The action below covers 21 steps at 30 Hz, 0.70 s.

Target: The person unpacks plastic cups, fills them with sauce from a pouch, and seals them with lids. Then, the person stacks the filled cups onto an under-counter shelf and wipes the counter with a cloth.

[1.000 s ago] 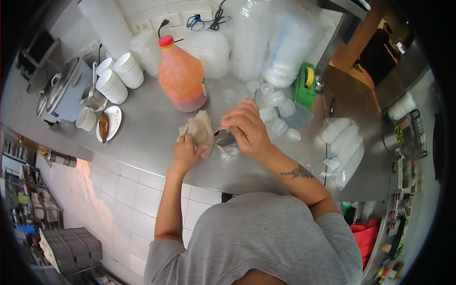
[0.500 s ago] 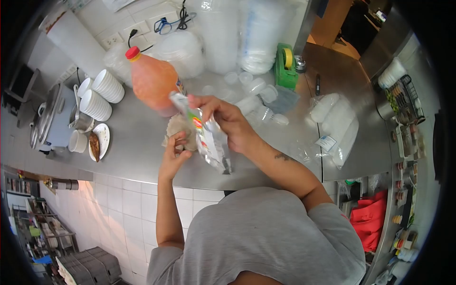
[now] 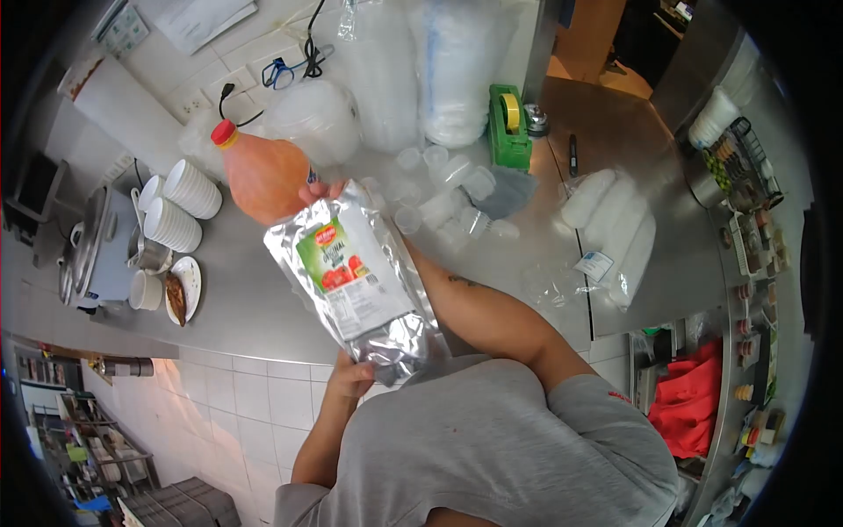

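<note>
Mid-frame, I see the silver pouch [image 3: 351, 272] pinched near its top by the right hand [image 3: 320, 191], its bottom by the left hand [image 3: 351, 379].

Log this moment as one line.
left hand: holding pouch lower end | right hand: at pouch upper end, mostly hidden | pouch: printed side visible | bottle: on counter, beyond pouch

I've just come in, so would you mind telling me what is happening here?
A person holds a silver pouch with both hands, its label facing the camera. The right hand is at its top end, the left hand at its lower end. Behind it, an orange bottle stands on the counter, with clear cups to the bottle's right.
</note>
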Available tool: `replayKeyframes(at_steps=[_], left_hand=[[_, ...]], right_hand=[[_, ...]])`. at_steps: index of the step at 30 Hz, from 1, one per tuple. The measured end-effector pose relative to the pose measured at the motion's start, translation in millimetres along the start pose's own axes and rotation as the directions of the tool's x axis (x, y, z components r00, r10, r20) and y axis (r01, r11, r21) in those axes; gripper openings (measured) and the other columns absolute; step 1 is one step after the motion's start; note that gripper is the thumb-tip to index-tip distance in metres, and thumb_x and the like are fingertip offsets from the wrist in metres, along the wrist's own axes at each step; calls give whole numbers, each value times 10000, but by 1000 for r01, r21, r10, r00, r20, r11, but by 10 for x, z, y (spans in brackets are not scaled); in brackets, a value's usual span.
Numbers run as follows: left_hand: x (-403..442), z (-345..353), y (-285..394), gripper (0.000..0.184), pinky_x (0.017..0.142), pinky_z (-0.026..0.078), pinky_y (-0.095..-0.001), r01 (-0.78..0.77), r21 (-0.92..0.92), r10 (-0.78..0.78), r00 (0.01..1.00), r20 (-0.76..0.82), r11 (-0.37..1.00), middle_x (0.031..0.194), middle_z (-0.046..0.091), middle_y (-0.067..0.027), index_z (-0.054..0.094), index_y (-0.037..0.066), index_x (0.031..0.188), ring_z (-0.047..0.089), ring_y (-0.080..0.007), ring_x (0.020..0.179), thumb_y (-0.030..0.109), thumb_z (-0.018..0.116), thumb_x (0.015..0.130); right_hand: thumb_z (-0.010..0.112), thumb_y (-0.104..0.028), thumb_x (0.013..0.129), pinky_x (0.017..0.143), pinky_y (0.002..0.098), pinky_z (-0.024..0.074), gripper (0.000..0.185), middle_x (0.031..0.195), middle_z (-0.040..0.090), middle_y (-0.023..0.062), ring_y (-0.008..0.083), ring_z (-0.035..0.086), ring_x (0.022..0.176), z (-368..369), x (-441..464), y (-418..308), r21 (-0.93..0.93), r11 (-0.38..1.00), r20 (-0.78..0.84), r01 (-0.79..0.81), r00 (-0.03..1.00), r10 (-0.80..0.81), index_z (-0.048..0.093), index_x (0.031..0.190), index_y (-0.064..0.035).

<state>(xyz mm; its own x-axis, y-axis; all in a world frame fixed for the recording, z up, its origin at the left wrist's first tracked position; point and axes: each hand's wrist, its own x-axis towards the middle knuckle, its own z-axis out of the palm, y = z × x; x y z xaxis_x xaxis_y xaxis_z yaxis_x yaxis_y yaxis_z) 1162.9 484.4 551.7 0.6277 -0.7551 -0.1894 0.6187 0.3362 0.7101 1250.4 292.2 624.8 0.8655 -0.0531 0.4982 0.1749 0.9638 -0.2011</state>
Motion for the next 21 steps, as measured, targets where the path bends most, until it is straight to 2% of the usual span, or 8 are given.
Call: replayKeyframes(at_steps=[4, 5, 6, 11, 16, 18, 20, 21], left_hand=[[17, 11, -127, 791, 1011, 368, -431, -123, -147, 112, 990, -83, 981, 1261, 507, -63, 384, 121, 1346, 468, -249, 1186, 284, 783, 683], [98, 18, -172, 938, 1020, 360, -458, -197, -123, 175, 970, -170, 973, 1285, 504, -75, 372, 70, 1345, 480, -285, 1189, 576, 750, 652], [170, 180, -154, 946, 1019, 359, -462, -247, -153, 219, 960, -176, 957, 1290, 498, -77, 377, 108, 1352, 450, -290, 1212, 641, 711, 645], [253, 722, -73, 818, 897, 406, -462, -266, -358, 234, 963, -130, 895, 1241, 517, -102, 408, 171, 1335, 408, -298, 1225, 659, 629, 718], [252, 382, 332, 573, 740, 432, -431, -436, -302, 314, 872, -376, 848, 1149, 565, -111, 464, 173, 1281, 513, -300, 1069, 550, 529, 854], [130, 159, 559, 477, 771, 467, -458, -584, -153, 447, 742, -500, 797, 1112, 600, -109, 473, 175, 1267, 587, -318, 979, 459, 536, 889], [-50, -133, 741, 441, 897, 478, -492, -685, -77, 578, 663, -476, 724, 1198, 557, -92, 468, 175, 1263, 570, -305, 1046, 332, 604, 874], [-69, -82, 833, 422, 893, 483, -480, -738, 22, 632, 562, -534, 675, 1205, 548, -82, 474, 170, 1246, 559, -284, 1062, 291, 617, 868]], right_hand=[[596, -256, 882, 993, 369, 394, 177, 1223, 483, 27, 183, 392, 1232, 57, 251, -62, -46, 999, -69, 2, 998, -5, 528, 1009, -153], [575, -252, 891, 946, 345, 417, 160, 1185, 492, 25, 170, 432, 1165, 133, 291, -70, -111, 993, -141, -43, 990, 27, 527, 1002, -147], [554, -249, 900, 899, 322, 440, 145, 1146, 502, 23, 156, 471, 1097, 335, 347, -108, -168, 981, -212, -97, 975, 60, 527, 994, -142], [541, -241, 901, 920, 283, 429, 189, 1142, 519, 36, 146, 510, 1058, 687, 615, -119, -437, 890, -58, 128, 984, -170, 543, 1051, -126], [554, -46, 875, 850, 264, 454, 372, 1193, 534, 31, 126, 508, 1085, 625, 557, -239, -368, 927, 68, 73, 996, -51, 515, 1243, -80], [540, -58, 879, 824, 281, 469, 390, 1163, 565, 54, 143, 531, 1072, 189, 465, -447, -660, 750, -13, -45, 999, 48, 508, 1266, -99], [540, -132, 880, 825, 344, 479, 352, 1073, 604, 115, 209, 572, 1042, -415, 336, -831, -970, -79, -241, -230, 949, 203, 540, 1232, -123], [586, -183, 851, 857, 404, 467, 321, 1066, 592, 164, 287, 558, 1057, -591, 201, -881, -843, -501, -352, -198, 907, 232, 576, 1164, -108]])
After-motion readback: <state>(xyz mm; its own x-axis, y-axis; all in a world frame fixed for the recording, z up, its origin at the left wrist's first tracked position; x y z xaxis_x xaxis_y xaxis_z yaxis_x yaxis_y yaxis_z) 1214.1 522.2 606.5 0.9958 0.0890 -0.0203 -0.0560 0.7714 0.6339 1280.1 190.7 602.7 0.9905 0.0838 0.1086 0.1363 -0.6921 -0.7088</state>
